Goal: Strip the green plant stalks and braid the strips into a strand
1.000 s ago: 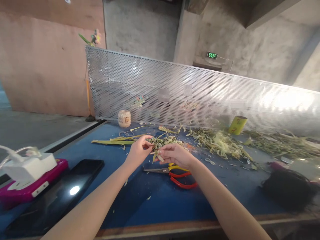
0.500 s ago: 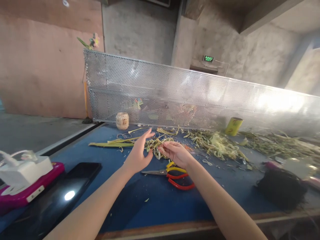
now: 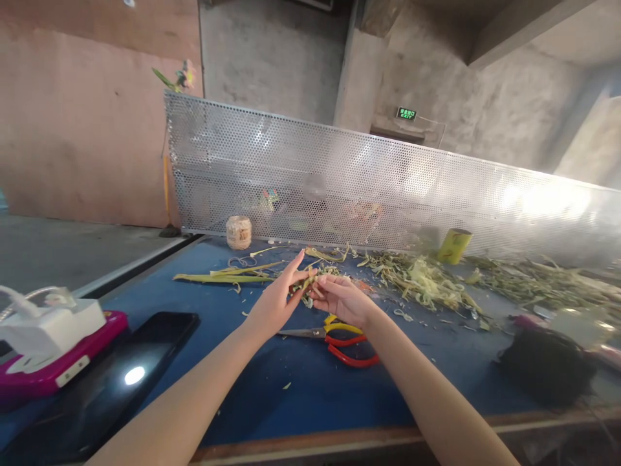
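My right hand is closed in a pinch on a small piece of dried plant strip, pale green and straw-coloured. Close beside it, my left hand has its index finger stretched out and its thumb apart from it, with the fingertips at the same strip; whether they touch it I cannot tell. Behind the fingers lies a small heap of curled dried strips, partly hidden. Scissors with red and yellow handles lie below my hands, blades pointing left. Long green-yellow stalks lie left of my left hand.
A twine ball stands before the perforated metal screen. Dried strips and a yellow-green cylinder are at the right, plus a dark bundle. At the left lie a black phone and a magenta power strip.
My left hand has moved right and closer to my right hand, its thumb and fingers drawing nearer the strip. My right hand stays in its pinch. The view has shifted slightly.
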A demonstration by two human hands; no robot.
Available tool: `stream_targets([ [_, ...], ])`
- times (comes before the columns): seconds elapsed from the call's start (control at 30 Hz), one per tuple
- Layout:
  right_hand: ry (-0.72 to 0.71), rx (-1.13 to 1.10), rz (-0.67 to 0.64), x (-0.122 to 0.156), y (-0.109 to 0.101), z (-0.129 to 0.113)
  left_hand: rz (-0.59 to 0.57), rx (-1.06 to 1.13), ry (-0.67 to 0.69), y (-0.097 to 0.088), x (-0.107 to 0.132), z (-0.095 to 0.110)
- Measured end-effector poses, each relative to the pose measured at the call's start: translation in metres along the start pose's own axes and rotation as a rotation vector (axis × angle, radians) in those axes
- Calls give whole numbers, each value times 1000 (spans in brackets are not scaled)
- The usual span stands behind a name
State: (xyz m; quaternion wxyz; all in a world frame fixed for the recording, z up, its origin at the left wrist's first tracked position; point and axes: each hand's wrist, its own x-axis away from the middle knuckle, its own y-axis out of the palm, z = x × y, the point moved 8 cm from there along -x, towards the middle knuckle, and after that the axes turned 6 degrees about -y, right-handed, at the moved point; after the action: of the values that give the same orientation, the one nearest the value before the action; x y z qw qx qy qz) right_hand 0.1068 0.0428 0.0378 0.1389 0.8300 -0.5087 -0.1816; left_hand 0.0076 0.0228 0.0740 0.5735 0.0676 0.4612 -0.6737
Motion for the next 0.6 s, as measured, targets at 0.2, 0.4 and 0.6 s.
stream_targets([
  [0.2, -151, 433, 34, -1, -8, -15, -17, 4, -18, 2, 0, 0],
  [0.4, -289, 710, -52, -1, 0, -26, 22, 16, -35, 2, 0, -6],
  [0.6, -254, 751, -65, 1, 4, -23, 7, 5, -48, 2, 1, -3],
])
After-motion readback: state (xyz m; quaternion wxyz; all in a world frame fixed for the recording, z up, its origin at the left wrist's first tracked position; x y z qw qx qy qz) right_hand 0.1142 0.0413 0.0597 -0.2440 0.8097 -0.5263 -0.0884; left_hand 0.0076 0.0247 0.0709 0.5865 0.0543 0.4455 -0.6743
